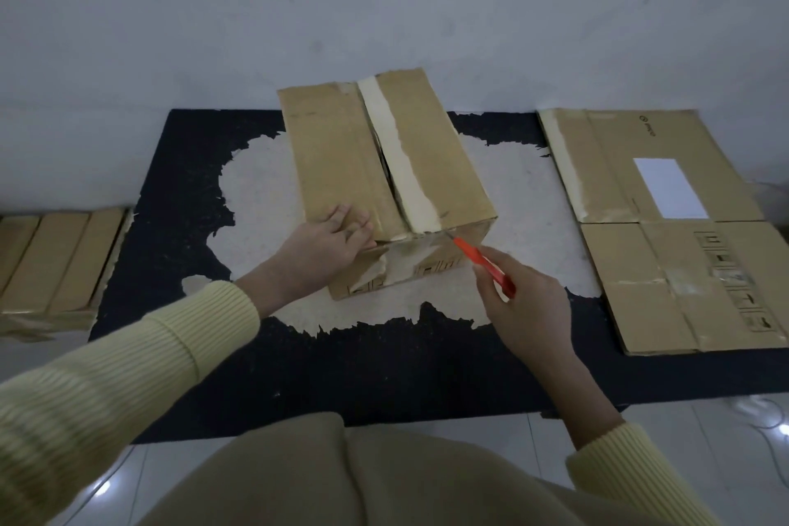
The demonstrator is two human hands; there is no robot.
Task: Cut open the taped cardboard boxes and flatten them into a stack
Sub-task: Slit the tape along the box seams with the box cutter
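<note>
Cardboard box [341, 149], unflattened, is pinned by flat left hand [333, 239]; cutter [482, 263] is gripped by right hand [529, 312]. Flattened boxes [619, 167] are laid to its right.

No words readable — black handling pictograms [721, 269] on the flattened cardboard [619, 282] and the box [341, 167].

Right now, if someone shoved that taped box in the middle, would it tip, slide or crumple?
The cardboard box lies long and low on the mat, so it would probably slide rather than tip. Its near end looks torn and dented, so it may buckle there. The left hand steadies it, suggesting lightness.
</note>
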